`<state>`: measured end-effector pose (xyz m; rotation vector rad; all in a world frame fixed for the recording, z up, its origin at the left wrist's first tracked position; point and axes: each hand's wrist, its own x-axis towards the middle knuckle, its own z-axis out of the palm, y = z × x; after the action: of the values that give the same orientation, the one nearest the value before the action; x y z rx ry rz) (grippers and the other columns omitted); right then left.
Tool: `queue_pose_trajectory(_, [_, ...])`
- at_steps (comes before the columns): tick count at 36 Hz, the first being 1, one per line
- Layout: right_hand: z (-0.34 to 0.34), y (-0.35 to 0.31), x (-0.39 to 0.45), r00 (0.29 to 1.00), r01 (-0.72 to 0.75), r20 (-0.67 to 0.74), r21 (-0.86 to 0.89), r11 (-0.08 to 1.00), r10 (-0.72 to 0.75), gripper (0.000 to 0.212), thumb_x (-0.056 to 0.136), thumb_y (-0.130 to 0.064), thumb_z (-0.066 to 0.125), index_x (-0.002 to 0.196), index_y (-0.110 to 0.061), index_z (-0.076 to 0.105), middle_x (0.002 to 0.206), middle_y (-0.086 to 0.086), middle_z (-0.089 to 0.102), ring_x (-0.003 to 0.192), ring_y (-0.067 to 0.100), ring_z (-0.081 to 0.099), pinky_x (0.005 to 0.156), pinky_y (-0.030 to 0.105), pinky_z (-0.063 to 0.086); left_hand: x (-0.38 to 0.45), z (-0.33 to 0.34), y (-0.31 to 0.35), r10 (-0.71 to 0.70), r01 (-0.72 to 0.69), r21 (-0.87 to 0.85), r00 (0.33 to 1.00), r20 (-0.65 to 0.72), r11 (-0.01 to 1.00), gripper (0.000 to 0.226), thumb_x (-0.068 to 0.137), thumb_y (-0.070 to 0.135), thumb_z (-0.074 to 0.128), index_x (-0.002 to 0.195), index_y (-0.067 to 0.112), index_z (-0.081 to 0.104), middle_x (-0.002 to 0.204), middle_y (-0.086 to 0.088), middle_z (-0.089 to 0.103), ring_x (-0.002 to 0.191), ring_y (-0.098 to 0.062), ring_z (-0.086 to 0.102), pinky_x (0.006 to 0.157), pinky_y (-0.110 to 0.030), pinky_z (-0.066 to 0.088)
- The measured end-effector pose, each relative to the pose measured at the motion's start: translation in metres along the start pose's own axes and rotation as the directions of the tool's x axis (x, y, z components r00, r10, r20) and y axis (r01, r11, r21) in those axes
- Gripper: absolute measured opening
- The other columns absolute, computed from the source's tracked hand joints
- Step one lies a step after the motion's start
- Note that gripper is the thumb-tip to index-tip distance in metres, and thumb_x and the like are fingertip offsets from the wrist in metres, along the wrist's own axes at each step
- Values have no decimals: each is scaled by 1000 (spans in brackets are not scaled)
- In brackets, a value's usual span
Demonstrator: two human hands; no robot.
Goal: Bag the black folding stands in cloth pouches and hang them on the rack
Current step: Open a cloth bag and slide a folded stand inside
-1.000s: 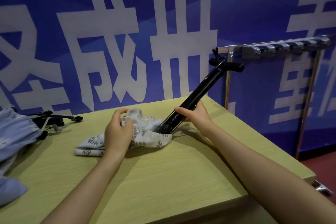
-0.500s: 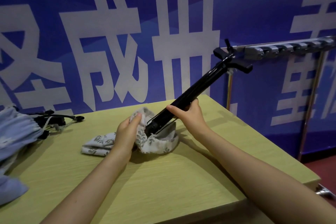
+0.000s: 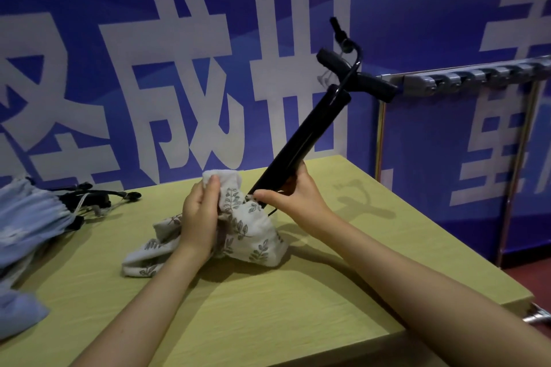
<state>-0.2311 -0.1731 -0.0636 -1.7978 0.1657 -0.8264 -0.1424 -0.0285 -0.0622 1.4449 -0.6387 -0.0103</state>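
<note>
Compared with the frame half a second earlier, the black folding stand [image 3: 301, 140] is tilted steeper, its T-shaped top now higher against the blue banner [image 3: 119, 9], and the pouch mouth is raised further around its lower end. The right hand [image 3: 290, 198] grips the stand's lower shaft, thumb along the front, at frame centre. The left hand [image 3: 199, 217] pinches the upper edge of the leaf-print cloth pouch [image 3: 253, 232], fingers curled into the fabric. The stand's foot sits inside the pouch opening; how deep cannot be told. The stand is smooth, glossy and tubular, with a crossbar handle and a thin curved rod at the top. The pouch is soft, off-white, crumpled, printed with grey-green sprigs, and rests on the desk [image 3: 268, 307], a pale yellow-green wood-grain surface. At left lie a blue gathered cloth pouch [image 3: 26, 217] and further black stands [image 3: 95, 202]. At upper right stands a metal rack [image 3: 477, 77] with grey hooks.
</note>
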Motion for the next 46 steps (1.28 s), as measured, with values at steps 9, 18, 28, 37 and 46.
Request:
queue_pose_trajectory(9, [-2,-6,-4,998,43,38,40,998,-44,69,76,-22,82,129,-20,38,106,-8,62,103,7,63,88,25,54,-3,0,1,164,-169,89,985,61,982,59,91,57,45,86,-1,56,80,-25,59,76,-38,60,69,-47,51])
queue_pose_trajectory(18, [5,-3,-7,978,98,195,-122,988,-73,53,93,-24,61,138,-21,34,121,2,59,111,13,59,91,34,55,-11,13,2,-34,76,-265,986,161,961,53,102,46,28,103,13,69,95,-11,75,91,-26,72,76,-38,56])
queue_pose_trajectory(28, [-2,-8,-5,948,313,161,-327,891,-274,46,100,-36,28,140,-19,46,128,1,62,116,17,56,94,41,46,-8,18,-5,-108,169,-143,927,360,975,53,100,53,26,135,24,54,124,-5,67,119,-21,61,98,-41,45])
queue_pose_trajectory(37, [7,2,2,960,266,152,-233,935,-235,43,99,-35,38,136,-21,54,119,5,63,114,13,54,99,32,42,-17,25,-1,-96,122,-104,968,232,987,66,84,70,35,128,28,60,117,5,70,111,-11,64,98,-34,48])
queue_pose_trajectory(46, [-4,11,6,961,-164,176,-255,953,213,63,93,-50,54,145,-18,39,128,2,54,114,18,54,98,35,46,-4,10,1,-143,151,-121,987,68,981,51,91,61,40,123,27,61,104,2,73,92,-13,70,69,-25,53])
